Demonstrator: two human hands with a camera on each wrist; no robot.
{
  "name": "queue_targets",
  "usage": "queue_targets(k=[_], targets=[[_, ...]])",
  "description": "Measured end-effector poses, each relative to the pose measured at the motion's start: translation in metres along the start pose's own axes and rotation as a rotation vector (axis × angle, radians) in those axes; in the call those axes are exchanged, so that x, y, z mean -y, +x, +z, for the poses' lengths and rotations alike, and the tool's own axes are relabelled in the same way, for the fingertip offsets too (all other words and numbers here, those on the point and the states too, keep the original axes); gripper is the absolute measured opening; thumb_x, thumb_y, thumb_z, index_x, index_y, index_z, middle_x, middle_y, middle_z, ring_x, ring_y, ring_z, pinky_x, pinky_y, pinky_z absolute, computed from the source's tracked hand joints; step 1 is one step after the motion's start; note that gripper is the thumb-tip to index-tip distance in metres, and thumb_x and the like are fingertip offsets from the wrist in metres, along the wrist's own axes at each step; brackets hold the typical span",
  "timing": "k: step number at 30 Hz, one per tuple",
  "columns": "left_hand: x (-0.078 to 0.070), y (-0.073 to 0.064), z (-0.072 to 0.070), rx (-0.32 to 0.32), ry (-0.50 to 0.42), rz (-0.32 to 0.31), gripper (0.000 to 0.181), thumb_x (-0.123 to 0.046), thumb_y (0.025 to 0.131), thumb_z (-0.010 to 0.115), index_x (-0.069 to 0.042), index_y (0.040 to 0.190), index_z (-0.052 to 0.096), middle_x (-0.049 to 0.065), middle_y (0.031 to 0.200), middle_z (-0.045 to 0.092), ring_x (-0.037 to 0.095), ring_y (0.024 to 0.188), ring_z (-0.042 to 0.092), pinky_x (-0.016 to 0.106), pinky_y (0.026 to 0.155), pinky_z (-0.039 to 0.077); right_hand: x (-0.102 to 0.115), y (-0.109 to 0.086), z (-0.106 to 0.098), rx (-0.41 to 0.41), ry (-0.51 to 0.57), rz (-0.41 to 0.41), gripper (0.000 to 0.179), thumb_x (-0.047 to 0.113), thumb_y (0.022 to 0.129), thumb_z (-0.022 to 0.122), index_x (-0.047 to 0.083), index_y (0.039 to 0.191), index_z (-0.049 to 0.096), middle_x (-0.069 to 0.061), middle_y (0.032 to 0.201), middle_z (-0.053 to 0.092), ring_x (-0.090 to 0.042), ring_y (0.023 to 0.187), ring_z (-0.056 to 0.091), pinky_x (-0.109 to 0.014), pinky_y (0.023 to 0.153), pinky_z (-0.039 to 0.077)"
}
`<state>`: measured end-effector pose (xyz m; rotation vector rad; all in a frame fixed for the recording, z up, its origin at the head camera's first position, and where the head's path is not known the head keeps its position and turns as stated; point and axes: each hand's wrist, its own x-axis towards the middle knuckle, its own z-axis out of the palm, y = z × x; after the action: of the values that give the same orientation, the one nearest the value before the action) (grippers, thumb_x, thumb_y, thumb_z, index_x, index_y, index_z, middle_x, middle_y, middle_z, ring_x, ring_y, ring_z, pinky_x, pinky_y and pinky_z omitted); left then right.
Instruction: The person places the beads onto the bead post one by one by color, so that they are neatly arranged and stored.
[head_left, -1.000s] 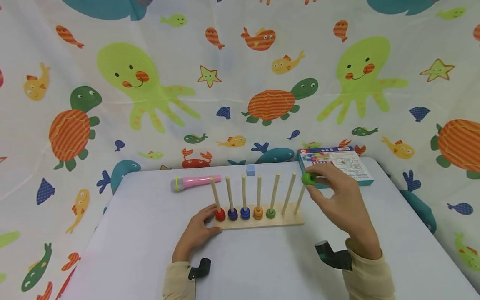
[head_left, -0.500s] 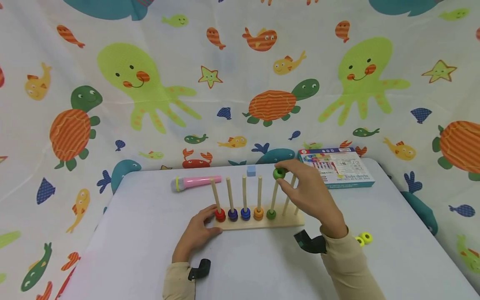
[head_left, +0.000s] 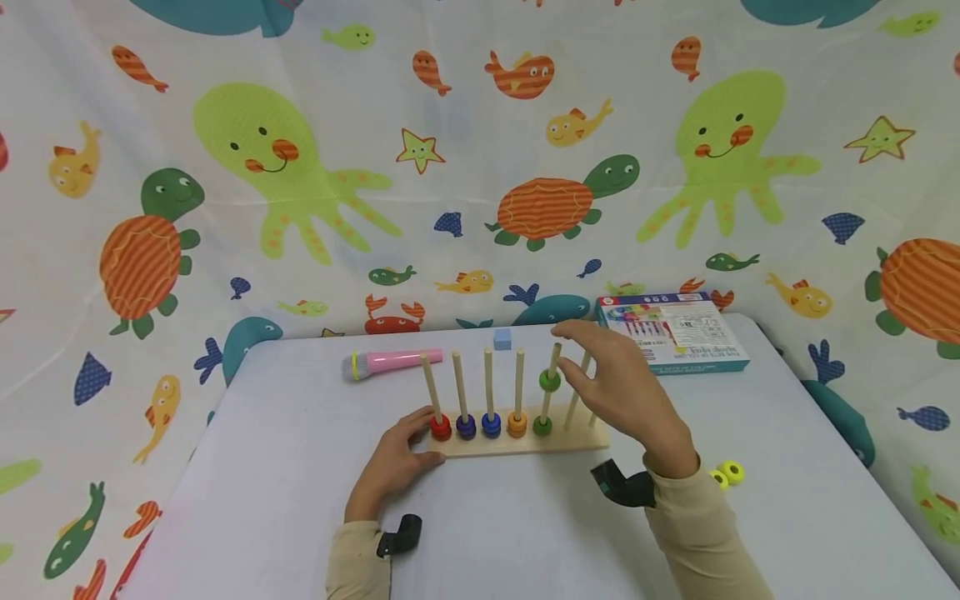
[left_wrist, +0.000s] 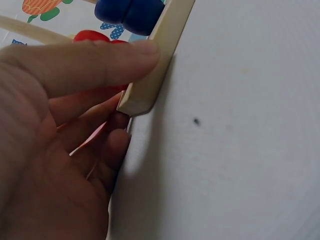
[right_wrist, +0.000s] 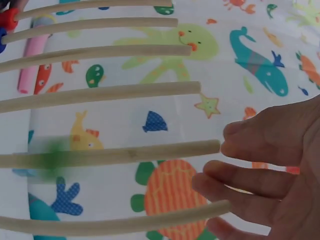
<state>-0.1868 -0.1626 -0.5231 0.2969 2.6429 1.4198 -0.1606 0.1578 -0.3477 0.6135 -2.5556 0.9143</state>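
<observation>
A wooden peg board (head_left: 495,451) with several upright pegs stands in the middle of the table. My left hand (head_left: 397,458) grips its left end, thumb on the near edge, as the left wrist view shows. Red beads (head_left: 440,428), blue beads (head_left: 491,426) and orange beads (head_left: 517,425) sit low on separate pegs. One green bead (head_left: 542,427) lies at the foot of the fifth peg. Higher on that peg a second green bead (head_left: 550,380), blurred in the right wrist view, is sliding down. My right hand (head_left: 626,387) is beside the peg's tip, thumb and fingers apart, holding nothing.
Two yellow beads (head_left: 731,472) lie right of the right forearm, partly hidden. Behind the board are a pink toy microphone (head_left: 393,360), a small light-blue cube (head_left: 502,339) and a flat printed box (head_left: 690,333). A sea-animal cloth hangs behind the table.
My right hand has moved left with the green bead to the fifth peg and let it go; the bead has dropped partway down. My left hand has stayed on the board.
</observation>
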Motion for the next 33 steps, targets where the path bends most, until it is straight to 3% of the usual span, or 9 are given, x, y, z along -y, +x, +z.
queue_targets(k=[3,8,11,15,18,21,25,28,33], targets=[[0.000,0.000,0.000,-0.003,-0.004,0.002,0.063,0.000,0.080,0.082,-0.001,0.140,0.061,0.011,0.153,0.050,0.038,0.139,0.048,0.053,0.114,0.041,0.000,-0.005,-0.010,-0.062,0.000,-0.011,0.035,-0.002,0.092,0.071,-0.003,0.128,0.066,-0.019,0.135,0.065,-0.037,0.129,0.057,-0.057,0.106,0.047],[0.001,0.002,0.000,0.000,-0.020,-0.012,0.064,0.000,0.081,0.082,-0.002,0.141,0.060,0.010,0.154,0.049,0.037,0.139,0.048,0.052,0.114,0.040,-0.008,-0.020,-0.039,-0.253,-0.014,-0.009,0.044,-0.005,0.090,0.071,0.000,0.133,0.064,-0.016,0.141,0.061,-0.036,0.134,0.052,-0.059,0.111,0.042],[0.000,0.002,0.000,-0.001,-0.019,-0.017,0.064,0.000,0.081,0.082,-0.003,0.141,0.060,0.010,0.155,0.049,0.037,0.139,0.048,0.052,0.114,0.040,-0.022,-0.036,-0.060,-0.341,-0.028,0.105,0.052,-0.001,0.093,0.070,0.007,0.143,0.058,-0.014,0.148,0.055,-0.036,0.140,0.045,-0.054,0.116,0.038],[-0.001,0.002,0.001,-0.001,-0.013,-0.014,0.064,0.000,0.080,0.082,-0.002,0.141,0.060,0.010,0.154,0.049,0.037,0.139,0.047,0.052,0.114,0.040,-0.057,-0.066,-0.084,-0.373,-0.054,0.389,0.055,0.013,0.102,0.061,0.017,0.154,0.047,-0.010,0.159,0.044,-0.037,0.145,0.039,-0.043,0.120,0.035],[-0.001,0.002,0.001,0.004,-0.016,-0.013,0.064,0.000,0.080,0.082,-0.002,0.141,0.060,0.010,0.155,0.049,0.037,0.140,0.047,0.052,0.115,0.040,-0.093,-0.092,-0.095,-0.312,-0.084,0.600,0.054,0.020,0.104,0.055,0.014,0.157,0.042,-0.019,0.156,0.044,-0.049,0.134,0.048,-0.050,0.102,0.053],[-0.001,0.002,0.002,0.001,-0.020,-0.026,0.064,0.000,0.081,0.082,-0.002,0.141,0.060,0.009,0.155,0.048,0.036,0.140,0.046,0.051,0.116,0.039,-0.128,-0.119,-0.099,-0.155,-0.095,0.698,0.052,0.019,0.105,0.054,0.002,0.153,0.042,-0.034,0.148,0.045,-0.060,0.122,0.050,-0.064,0.084,0.055],[-0.001,0.001,0.002,-0.003,-0.009,-0.025,0.064,0.000,0.081,0.082,-0.002,0.141,0.060,0.010,0.154,0.049,0.037,0.139,0.047,0.053,0.115,0.040,-0.163,-0.150,-0.094,0.148,-0.070,0.717,0.050,0.017,0.105,0.055,-0.008,0.146,0.043,-0.042,0.142,0.043,-0.062,0.121,0.044,-0.071,0.085,0.050],[-0.001,0.001,0.002,0.003,-0.014,-0.020,0.063,0.000,0.081,0.082,-0.002,0.141,0.060,0.010,0.155,0.049,0.037,0.140,0.046,0.052,0.115,0.039,-0.178,-0.162,-0.085,0.315,-0.038,0.722,0.048,0.014,0.102,0.058,-0.009,0.142,0.046,-0.041,0.142,0.044,-0.061,0.121,0.045,-0.068,0.084,0.053],[-0.001,0.001,0.002,-0.004,-0.019,-0.024,0.063,0.000,0.081,0.081,-0.002,0.141,0.060,0.008,0.155,0.049,0.036,0.141,0.045,0.051,0.116,0.039,-0.185,-0.168,-0.066,0.404,0.007,0.717,0.042,0.007,0.096,0.062,-0.007,0.135,0.055,-0.037,0.137,0.052,-0.056,0.117,0.053,-0.062,0.083,0.056]])
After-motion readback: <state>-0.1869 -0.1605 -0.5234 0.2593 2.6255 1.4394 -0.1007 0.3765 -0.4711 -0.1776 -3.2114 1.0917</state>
